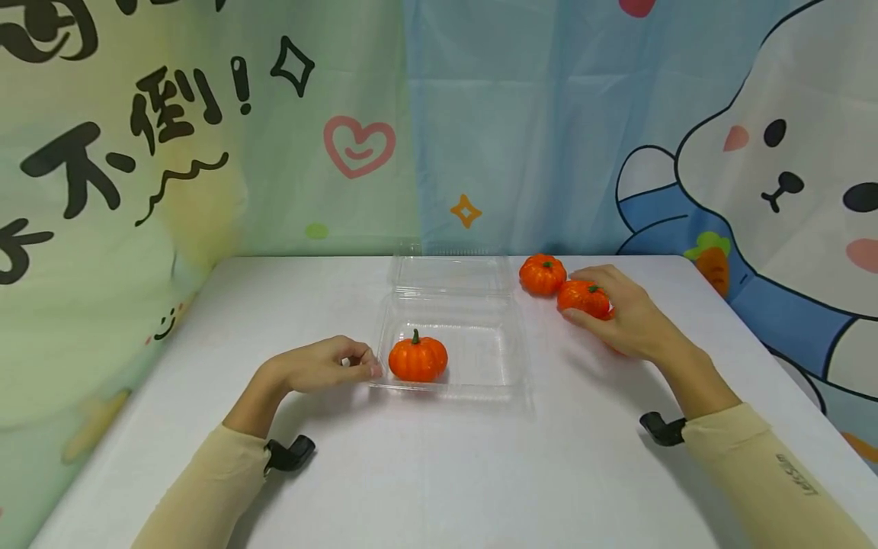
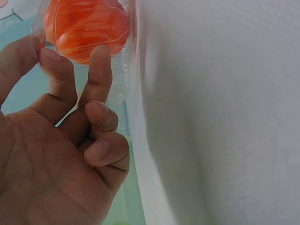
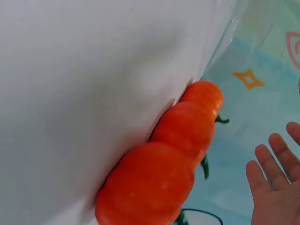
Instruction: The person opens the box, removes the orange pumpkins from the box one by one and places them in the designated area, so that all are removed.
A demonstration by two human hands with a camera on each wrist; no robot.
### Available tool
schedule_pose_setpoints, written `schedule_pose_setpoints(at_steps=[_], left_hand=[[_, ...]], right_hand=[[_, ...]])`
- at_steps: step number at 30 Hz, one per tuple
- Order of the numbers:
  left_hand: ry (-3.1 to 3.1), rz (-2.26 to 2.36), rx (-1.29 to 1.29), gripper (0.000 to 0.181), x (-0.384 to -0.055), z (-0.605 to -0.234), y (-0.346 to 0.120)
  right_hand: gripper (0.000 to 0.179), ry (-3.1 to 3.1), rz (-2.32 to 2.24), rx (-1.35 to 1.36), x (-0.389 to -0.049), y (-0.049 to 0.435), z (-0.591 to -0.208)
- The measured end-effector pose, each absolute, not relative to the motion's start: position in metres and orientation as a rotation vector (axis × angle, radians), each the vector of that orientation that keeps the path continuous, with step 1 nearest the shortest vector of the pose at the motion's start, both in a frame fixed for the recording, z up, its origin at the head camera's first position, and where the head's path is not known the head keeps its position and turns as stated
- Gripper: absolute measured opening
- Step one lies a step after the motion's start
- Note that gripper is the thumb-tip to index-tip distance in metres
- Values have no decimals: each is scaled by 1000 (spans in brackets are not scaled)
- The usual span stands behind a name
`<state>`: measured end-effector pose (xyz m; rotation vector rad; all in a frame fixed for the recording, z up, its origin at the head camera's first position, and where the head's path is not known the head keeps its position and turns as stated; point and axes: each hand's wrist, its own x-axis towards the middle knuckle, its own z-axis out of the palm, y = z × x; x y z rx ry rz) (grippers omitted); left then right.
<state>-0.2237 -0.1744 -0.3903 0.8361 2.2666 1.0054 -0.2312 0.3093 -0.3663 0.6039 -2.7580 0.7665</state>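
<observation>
At the left front corner of a clear plastic box [image 1: 483,351], my left hand [image 1: 318,366] pinches the rim between thumb and index finger. One small orange pumpkin [image 1: 417,358] with a dark green stem sits upright inside, close to that hand. My right hand [image 1: 627,316] is over the pumpkins right of the box, thumb and fingers spread around the middle pumpkin [image 1: 583,299]. In the right wrist view its fingers [image 3: 272,164] look straight and apart from the row. A nearest pumpkin [image 3: 145,187] is mostly hidden by this hand in the head view.
The box's hinged lid [image 1: 453,274] lies folded back toward the far table edge. Another pumpkin [image 1: 543,274] stands at the back, beside the lid. A white-covered table [image 1: 453,473] holds everything, and a printed curtain [image 1: 494,114] hangs directly behind it.
</observation>
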Motion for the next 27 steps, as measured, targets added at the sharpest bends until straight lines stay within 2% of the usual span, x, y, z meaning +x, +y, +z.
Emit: schedule_pose_setpoints(at_steps=[17, 27], left_hand=[[2277, 988, 860, 28, -225, -388, -174], [2283, 990, 864, 23, -226, -387, -173]], right_hand=[[55, -2599, 823, 866, -234, 264, -372], [53, -2626, 875, 912, -238, 238, -378]])
